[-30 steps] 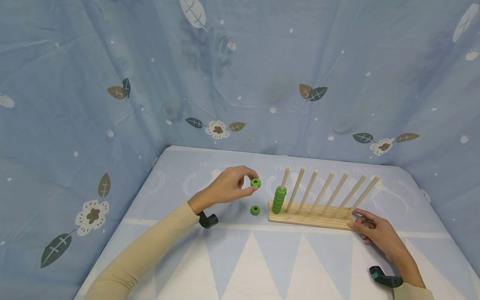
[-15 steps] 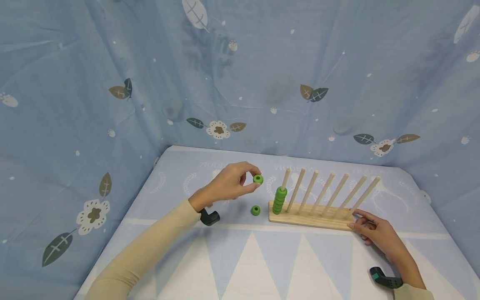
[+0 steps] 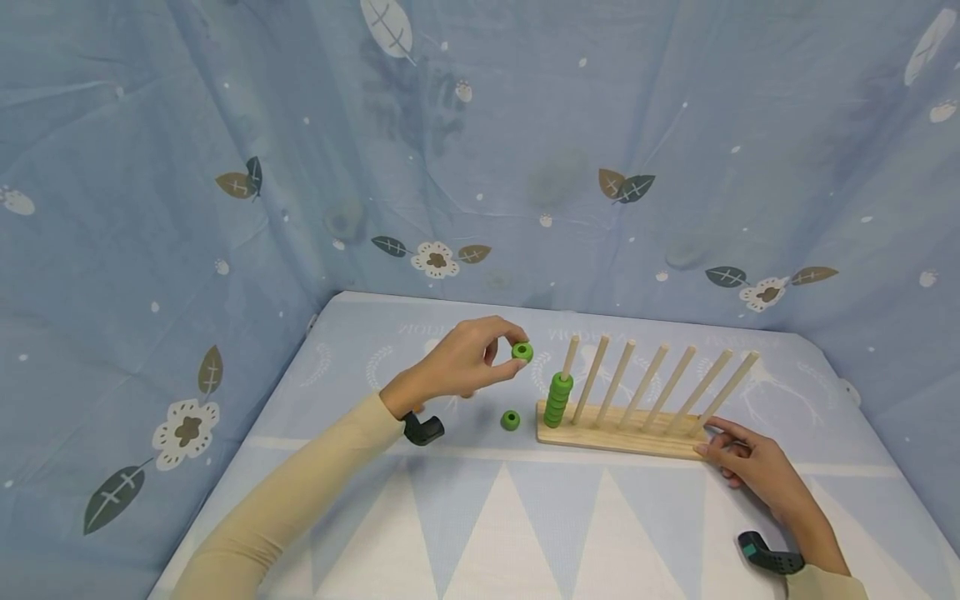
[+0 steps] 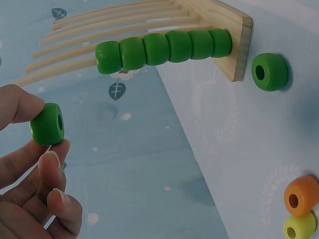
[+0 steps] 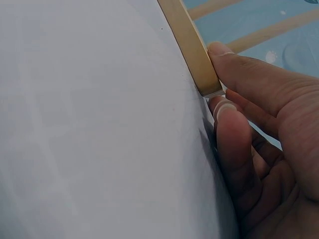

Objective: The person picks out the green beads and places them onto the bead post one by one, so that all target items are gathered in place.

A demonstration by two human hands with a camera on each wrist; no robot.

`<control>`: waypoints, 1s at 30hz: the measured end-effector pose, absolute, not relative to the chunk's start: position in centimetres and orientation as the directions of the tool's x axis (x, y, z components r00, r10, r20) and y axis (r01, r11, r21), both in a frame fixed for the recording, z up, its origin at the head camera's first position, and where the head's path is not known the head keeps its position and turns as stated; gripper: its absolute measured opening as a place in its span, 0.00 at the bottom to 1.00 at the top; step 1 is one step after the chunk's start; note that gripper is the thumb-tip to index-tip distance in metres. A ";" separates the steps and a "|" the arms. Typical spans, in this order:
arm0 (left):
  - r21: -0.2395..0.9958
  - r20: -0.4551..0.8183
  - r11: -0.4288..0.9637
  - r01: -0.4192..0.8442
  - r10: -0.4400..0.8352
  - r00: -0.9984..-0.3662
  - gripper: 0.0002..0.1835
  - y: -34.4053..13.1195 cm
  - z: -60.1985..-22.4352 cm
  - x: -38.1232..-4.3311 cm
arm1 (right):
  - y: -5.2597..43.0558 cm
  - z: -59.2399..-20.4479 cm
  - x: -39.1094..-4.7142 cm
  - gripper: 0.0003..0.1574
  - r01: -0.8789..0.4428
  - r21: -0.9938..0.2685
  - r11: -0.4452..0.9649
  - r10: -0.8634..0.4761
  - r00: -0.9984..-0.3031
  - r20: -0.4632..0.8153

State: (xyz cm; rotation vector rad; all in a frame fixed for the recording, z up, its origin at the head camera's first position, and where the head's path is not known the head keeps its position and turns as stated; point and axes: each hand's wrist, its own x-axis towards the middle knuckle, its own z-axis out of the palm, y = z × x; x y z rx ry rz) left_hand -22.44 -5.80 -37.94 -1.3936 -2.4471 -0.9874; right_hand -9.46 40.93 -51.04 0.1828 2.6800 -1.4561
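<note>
My left hand (image 3: 465, 362) pinches a green bead (image 4: 45, 124) between thumb and fingertip, above the table and left of a wooden peg stand (image 3: 630, 442). The bead's hole faces the camera in the head view. Several green beads (image 3: 557, 402) are stacked on the stand's leftmost peg, whose top sticks out bare; the other pegs carry nothing. A loose green bead (image 3: 511, 423) lies on the table just left of the base. At the stand's right end, my right hand (image 3: 765, 475) grips the base's corner, thumb against the wood (image 5: 199, 69) and other fingers curled by the end.
In the left wrist view an orange bead (image 4: 303, 195) and a yellow bead (image 4: 302, 226) lie on the table; the left hand mostly hides them in the head view. A patterned blue curtain (image 3: 525, 150) hangs behind the table.
My left hand has risen slightly and moved right with the green bead, closer to the leftmost peg. The right hand and the stand have stayed put.
</note>
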 end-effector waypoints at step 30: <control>0.436 0.481 0.306 0.846 0.715 -0.507 0.15 -4.4 -36.0 -22.2 | 41.1 -51.3 -9.6 0.49 0.162 -0.822 0.546 0.069 -0.987 -0.148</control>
